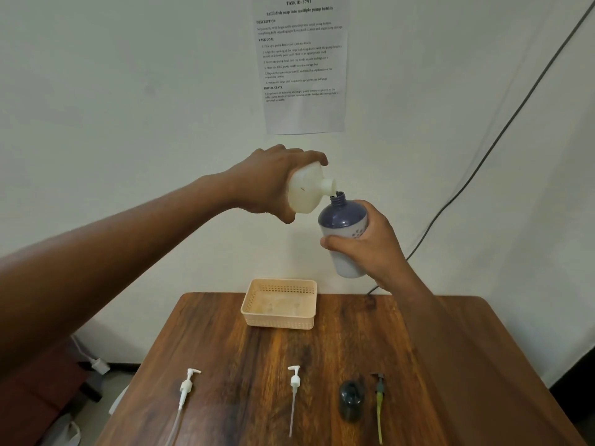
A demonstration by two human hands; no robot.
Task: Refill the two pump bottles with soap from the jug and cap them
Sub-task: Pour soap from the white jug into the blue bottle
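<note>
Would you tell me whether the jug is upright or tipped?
Tipped: the left hand holds the jug sideways, spout at the bottle mouth.

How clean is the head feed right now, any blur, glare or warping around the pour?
Head view: the jug and purple bottle look fairly sharp; the dark bottle near the bottom edge is soft. Wide-angle warping bends the cable and stretches the left forearm. Light is even and dim, with a mild sheen on the table and no hard glare.
</note>
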